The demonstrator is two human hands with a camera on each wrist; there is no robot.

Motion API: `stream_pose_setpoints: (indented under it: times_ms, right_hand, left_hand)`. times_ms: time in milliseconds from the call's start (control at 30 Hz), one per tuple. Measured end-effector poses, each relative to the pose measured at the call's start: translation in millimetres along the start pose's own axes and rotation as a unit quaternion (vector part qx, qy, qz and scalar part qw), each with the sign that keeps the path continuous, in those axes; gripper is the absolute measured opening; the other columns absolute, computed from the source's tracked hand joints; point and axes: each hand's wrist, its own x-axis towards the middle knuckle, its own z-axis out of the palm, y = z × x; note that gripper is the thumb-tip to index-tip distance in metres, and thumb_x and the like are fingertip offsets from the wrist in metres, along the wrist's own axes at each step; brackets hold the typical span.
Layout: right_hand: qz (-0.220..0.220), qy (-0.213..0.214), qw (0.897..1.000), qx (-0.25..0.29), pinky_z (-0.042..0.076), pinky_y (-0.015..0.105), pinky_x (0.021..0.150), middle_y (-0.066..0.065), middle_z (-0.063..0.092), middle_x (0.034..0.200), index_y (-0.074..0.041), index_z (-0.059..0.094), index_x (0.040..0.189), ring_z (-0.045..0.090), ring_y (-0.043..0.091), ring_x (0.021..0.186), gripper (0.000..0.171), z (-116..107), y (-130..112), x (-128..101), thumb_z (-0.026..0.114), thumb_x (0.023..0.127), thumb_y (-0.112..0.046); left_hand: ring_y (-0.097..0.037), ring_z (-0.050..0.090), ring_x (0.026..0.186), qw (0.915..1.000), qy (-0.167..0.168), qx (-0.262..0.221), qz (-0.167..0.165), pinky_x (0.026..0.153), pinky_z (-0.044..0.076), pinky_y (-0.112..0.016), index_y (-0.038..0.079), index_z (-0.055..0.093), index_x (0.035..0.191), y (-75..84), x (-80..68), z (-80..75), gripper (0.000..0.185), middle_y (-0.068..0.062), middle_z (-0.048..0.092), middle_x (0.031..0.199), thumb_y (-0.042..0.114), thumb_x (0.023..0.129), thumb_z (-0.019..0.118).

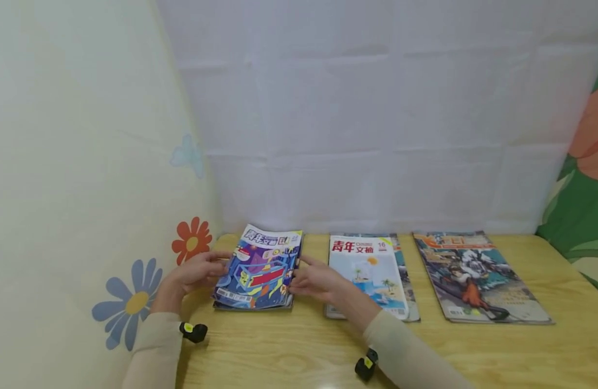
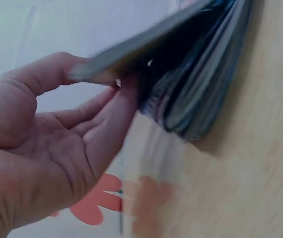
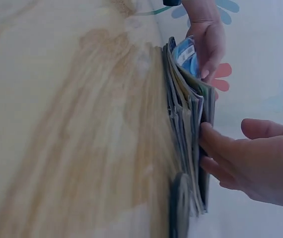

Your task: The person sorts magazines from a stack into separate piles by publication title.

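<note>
A stack of magazines with a purple-and-blue cover on top lies at the left of the table. At its left edge my left hand pinches the top magazine, thumb above and fingers beneath. That edge is raised, leaving a gap over the magazines below. My right hand is at the stack's right edge. In the right wrist view its fingertips touch the side of the stack, while the thumb stands apart from it.
Right of the stack, a white-covered magazine lies over another one. Farther right is a magazine with a dark illustrated cover. A white cloth hangs behind the wooden table, and a flowered wall covering borders it at left.
</note>
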Motion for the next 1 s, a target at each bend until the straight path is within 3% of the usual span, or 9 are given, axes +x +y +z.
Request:
stream_pose_setpoints:
  times_ms: [133, 300, 567, 767, 900, 1000]
  right_hand:
    - [-0.021, 0.007, 0.999, -0.048, 0.051, 0.046, 0.099, 0.036, 0.029, 0.155, -0.007, 0.007, 0.164, 0.064, 0.037, 0.103, 0.095, -1, -5, -9, 0.053, 0.085, 0.019]
    - [-0.047, 0.005, 0.995, -0.085, 0.047, 0.048, 0.103, 0.037, 0.031, 0.153, -0.005, 0.010, 0.163, 0.057, 0.047, 0.120, 0.093, -2, -11, -23, 0.054, 0.084, 0.019]
    - [-0.067, 0.005, 0.985, -0.158, 0.054, 0.045, 0.095, 0.033, 0.051, 0.138, 0.005, 0.039, 0.150, 0.060, 0.045, 0.118, 0.051, -15, -26, -45, 0.054, 0.102, -0.003]
    - [-0.082, 0.017, 0.968, -0.236, 0.055, 0.045, 0.094, 0.028, 0.060, 0.127, 0.008, 0.050, 0.139, 0.066, 0.038, 0.108, 0.041, -29, -30, -53, 0.054, 0.100, -0.003]
    - [-0.100, 0.031, 0.956, -0.274, 0.055, 0.045, 0.093, 0.027, 0.061, 0.125, 0.008, 0.054, 0.135, 0.065, 0.038, 0.106, 0.039, -40, -28, -62, 0.052, 0.097, -0.001]
    - [-0.111, 0.046, 0.947, -0.298, 0.055, 0.045, 0.092, 0.025, 0.062, 0.123, 0.007, 0.056, 0.134, 0.066, 0.036, 0.104, 0.040, -50, -26, -67, 0.051, 0.095, -0.001]
  left_hand:
    - [-0.034, 0.066, 0.109, 0.9979, 0.024, 0.059, -0.012, 0.089, 0.057, -0.045, -0.005, 0.051, 0.144, 8.5, -4.5, 2.5, 0.053, -0.023, 0.060, 0.132, 0.023, 0.100, 0.065]
    - [-0.034, 0.069, 0.105, 0.9929, 0.048, 0.105, -0.027, 0.084, 0.059, -0.044, -0.007, 0.054, 0.139, 17.0, -8.4, 5.8, 0.050, -0.021, 0.065, 0.123, 0.024, 0.100, 0.063]
    - [-0.038, 0.066, 0.106, 0.9819, 0.055, 0.181, -0.003, 0.089, 0.056, -0.049, -0.013, 0.050, 0.139, 42.1, -15.2, 16.5, 0.050, -0.028, 0.063, 0.125, 0.022, 0.104, 0.055]
    - [-0.037, 0.065, 0.104, 0.9772, 0.064, 0.196, 0.050, 0.092, 0.054, -0.050, -0.009, 0.052, 0.139, 55.6, -12.4, 44.6, 0.047, -0.026, 0.061, 0.125, 0.022, 0.104, 0.058]
    - [-0.031, 0.064, 0.103, 0.9653, 0.062, 0.237, 0.089, 0.091, 0.054, -0.047, -0.002, 0.060, 0.136, 62.7, -5.6, 72.2, 0.043, -0.018, 0.064, 0.123, 0.024, 0.102, 0.062]
    - [-0.030, 0.064, 0.102, 0.9560, 0.041, 0.266, 0.117, 0.089, 0.055, -0.047, -0.001, 0.063, 0.132, 67.8, -3.6, 90.7, 0.041, -0.016, 0.066, 0.120, 0.024, 0.100, 0.064]
